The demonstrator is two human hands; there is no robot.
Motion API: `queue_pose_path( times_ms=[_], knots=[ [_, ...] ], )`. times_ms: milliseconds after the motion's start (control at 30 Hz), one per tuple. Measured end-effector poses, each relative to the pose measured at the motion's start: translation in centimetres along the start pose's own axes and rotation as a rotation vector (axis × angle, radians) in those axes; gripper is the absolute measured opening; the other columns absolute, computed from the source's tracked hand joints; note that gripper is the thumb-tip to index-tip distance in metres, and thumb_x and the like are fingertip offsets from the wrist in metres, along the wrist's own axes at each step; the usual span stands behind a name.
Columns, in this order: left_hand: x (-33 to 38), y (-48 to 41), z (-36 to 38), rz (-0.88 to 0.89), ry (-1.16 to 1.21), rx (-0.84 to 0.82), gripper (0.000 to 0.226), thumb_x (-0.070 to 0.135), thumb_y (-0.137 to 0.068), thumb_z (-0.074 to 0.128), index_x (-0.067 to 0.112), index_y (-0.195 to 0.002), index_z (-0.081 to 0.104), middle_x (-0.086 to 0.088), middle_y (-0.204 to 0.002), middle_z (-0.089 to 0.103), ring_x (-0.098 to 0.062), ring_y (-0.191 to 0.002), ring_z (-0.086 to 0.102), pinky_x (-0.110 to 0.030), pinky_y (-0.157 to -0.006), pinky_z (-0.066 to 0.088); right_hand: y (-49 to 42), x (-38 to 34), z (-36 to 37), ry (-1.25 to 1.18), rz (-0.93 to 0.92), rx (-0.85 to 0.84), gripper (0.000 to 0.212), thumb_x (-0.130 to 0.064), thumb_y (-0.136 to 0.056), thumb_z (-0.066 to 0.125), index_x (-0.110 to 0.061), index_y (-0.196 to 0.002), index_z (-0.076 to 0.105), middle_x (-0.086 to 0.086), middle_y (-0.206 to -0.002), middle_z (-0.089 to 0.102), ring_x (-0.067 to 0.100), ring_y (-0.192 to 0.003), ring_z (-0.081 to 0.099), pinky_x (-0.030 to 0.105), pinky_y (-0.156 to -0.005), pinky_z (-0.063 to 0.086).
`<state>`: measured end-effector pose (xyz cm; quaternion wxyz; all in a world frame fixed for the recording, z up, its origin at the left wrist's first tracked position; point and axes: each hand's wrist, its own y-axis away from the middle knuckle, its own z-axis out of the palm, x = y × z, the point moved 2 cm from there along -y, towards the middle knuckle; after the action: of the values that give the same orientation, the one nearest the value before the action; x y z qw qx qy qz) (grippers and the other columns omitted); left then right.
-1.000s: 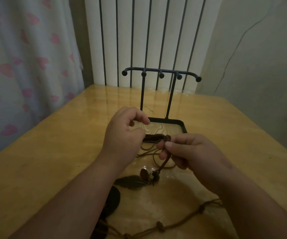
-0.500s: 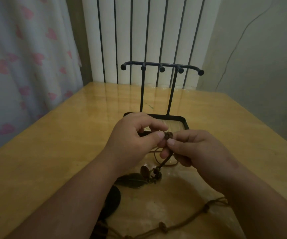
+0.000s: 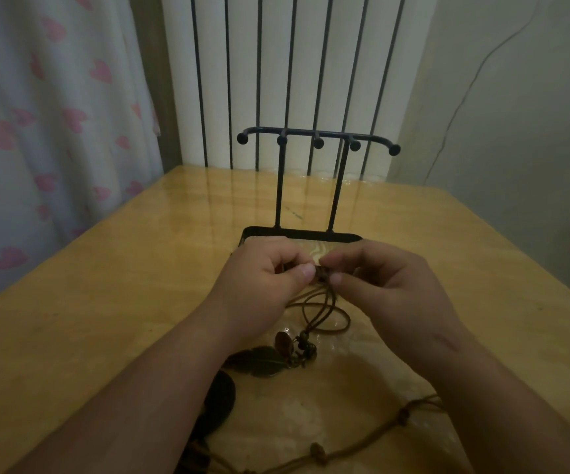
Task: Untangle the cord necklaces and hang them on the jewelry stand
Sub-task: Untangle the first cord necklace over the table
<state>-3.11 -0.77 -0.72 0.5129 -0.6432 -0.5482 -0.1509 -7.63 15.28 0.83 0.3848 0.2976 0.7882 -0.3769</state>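
A black jewelry stand (image 3: 317, 135) with a row of ball-tipped hooks and a tray base stands mid-table; nothing hangs on it. Just in front of its base, my left hand (image 3: 263, 289) and my right hand (image 3: 389, 289) both pinch the knotted part of a brown cord necklace (image 3: 324, 311). The cord loops down to a leaf pendant (image 3: 259, 363) and small beads lying on the table. A second cord necklace (image 3: 403, 413) with knots trails along the near edge, and a dark round pendant (image 3: 220, 398) lies partly under my left forearm.
The wooden table (image 3: 106, 319) has a glossy top. A curtain with pink hearts (image 3: 37, 131) hangs at the left. A white radiator (image 3: 294, 63) stands behind the table's far edge, and a plain wall is to the right.
My left hand closed in on the knot and now pinches it together with my right hand. Both hands moved slightly toward the stand's base.
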Motion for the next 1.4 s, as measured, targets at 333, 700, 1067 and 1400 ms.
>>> queue_pose_path(
  times_ms=[333, 700, 1067, 1400],
  knots=[
    [0.0, 0.1, 0.1, -0.099, 0.126, -0.046, 0.02, 0.025, -0.084, 0.055, 0.017, -0.072, 0.068, -0.006, -0.07, 0.059, -0.028, -0.073, 0.056, -0.04, -0.067, 0.047, 0.0, 0.1, 0.4, 0.195, -0.075, -0.009, 0.012, -0.032, -0.075, 0.06, -0.032, -0.085, 0.066, -0.009, -0.07, 0.063, 0.008, -0.059, 0.054, 0.02, -0.053, 0.048],
    [0.0, 0.2, 0.2, -0.142, 0.181, -0.091, 0.019, 0.027, -0.085, 0.053, 0.017, -0.083, 0.07, 0.003, -0.079, 0.064, -0.012, -0.08, 0.061, -0.027, -0.073, 0.05, -0.1, 0.2, 0.5, 0.268, -0.12, 0.005, 0.007, -0.033, -0.071, 0.056, -0.029, -0.074, 0.061, -0.01, -0.061, 0.056, 0.003, -0.054, 0.047, 0.014, -0.049, 0.039],
    [1.1, 0.5, -0.3, 0.103, -0.057, 0.063, 0.014, 0.012, -0.083, 0.067, 0.024, -0.077, 0.069, 0.01, -0.065, 0.06, -0.006, -0.062, 0.057, -0.014, -0.054, 0.045, -0.2, 0.3, 0.5, 0.203, -0.098, 0.0, 0.009, -0.03, -0.073, 0.056, -0.026, -0.078, 0.063, 0.003, -0.066, 0.06, 0.006, -0.054, 0.048, 0.022, -0.049, 0.041],
    [1.8, 0.6, -0.3, 0.054, -0.101, 0.033, 0.018, 0.011, -0.078, 0.071, 0.029, -0.074, 0.07, 0.009, -0.065, 0.063, -0.004, -0.063, 0.06, -0.011, -0.054, 0.047, -0.2, 0.3, 0.5, 0.261, -0.105, -0.027, 0.005, -0.031, -0.074, 0.056, -0.03, -0.075, 0.061, -0.014, -0.061, 0.057, 0.002, -0.054, 0.048, 0.014, -0.047, 0.039]
  ],
)
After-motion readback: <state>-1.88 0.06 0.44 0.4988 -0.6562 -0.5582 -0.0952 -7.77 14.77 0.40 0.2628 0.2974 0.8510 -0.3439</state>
